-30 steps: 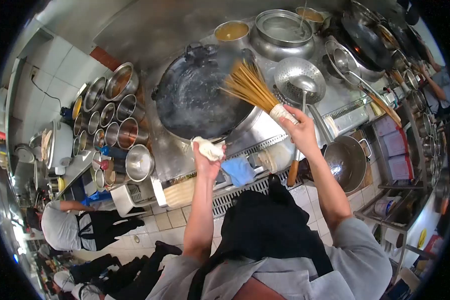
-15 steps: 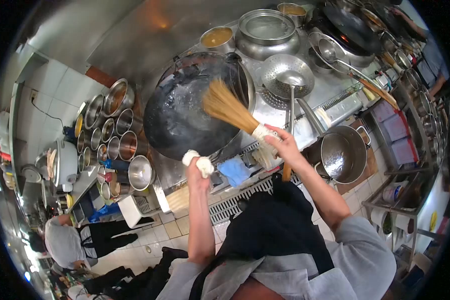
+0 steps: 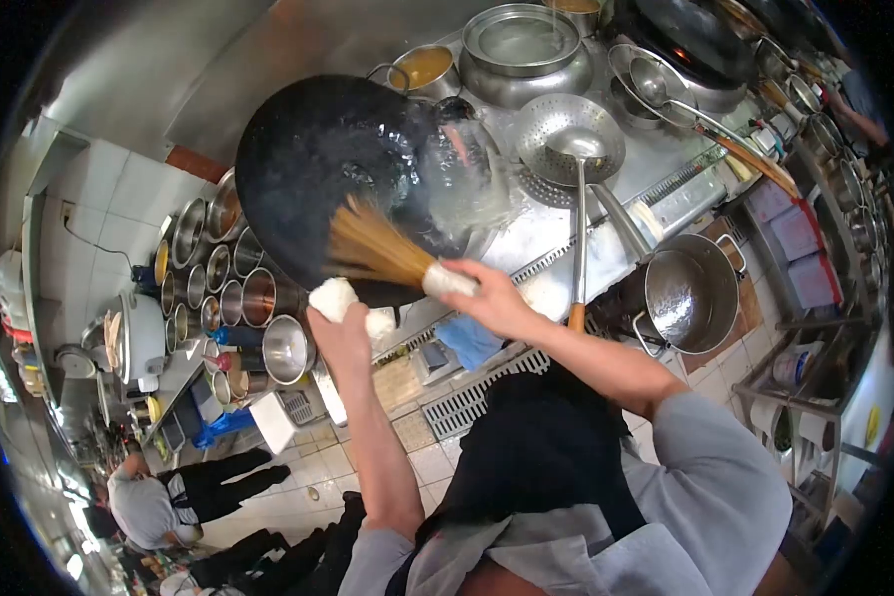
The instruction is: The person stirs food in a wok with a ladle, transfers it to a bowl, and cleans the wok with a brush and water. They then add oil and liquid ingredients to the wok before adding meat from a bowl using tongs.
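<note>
The wok point(image 3: 353, 169) is tipped up steeply, its dark inside facing us, water spilling off its right edge over the steel table point(image 3: 566, 223). The left hand point(image 3: 343, 323) has its grip closed on a white cloth point(image 3: 336, 296) at the wok's lower rim; the right hand point(image 3: 492, 298) clasps the bamboo brush point(image 3: 377, 248), bristles pressed against the wok's inside

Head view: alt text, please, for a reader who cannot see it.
A person tilts a black wok up with the left hand, gripping it through a white cloth, while the right hand holds a bamboo brush against its inside.
</note>
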The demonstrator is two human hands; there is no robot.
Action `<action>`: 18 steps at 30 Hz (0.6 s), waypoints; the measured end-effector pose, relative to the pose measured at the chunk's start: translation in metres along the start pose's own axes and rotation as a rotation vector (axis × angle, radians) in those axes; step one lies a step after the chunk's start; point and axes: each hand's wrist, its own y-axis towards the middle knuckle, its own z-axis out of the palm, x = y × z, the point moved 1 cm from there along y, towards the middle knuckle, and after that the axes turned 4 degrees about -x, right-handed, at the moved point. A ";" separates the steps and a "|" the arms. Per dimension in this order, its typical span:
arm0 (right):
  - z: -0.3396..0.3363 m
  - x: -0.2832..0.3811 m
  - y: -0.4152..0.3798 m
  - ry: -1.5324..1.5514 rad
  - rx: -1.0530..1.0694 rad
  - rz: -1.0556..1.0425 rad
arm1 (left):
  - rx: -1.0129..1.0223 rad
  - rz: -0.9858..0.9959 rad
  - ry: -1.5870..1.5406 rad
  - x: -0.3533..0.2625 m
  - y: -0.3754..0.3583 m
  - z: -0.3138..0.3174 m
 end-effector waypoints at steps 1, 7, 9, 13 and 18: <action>0.009 -0.001 0.020 0.067 -0.080 -0.010 | -0.030 0.022 0.043 -0.003 -0.013 0.005; 0.009 0.041 0.070 0.308 -0.213 0.158 | -0.053 0.032 -0.038 0.068 -0.095 0.001; 0.023 0.025 0.028 0.087 -0.206 -0.130 | -0.094 0.038 -0.097 0.094 -0.101 0.000; -0.043 -0.031 -0.045 -0.443 0.181 0.017 | -0.135 0.000 -0.136 0.079 -0.080 -0.002; -0.150 0.017 -0.019 -0.804 -0.267 0.239 | -0.039 -0.313 -0.269 0.074 -0.020 -0.024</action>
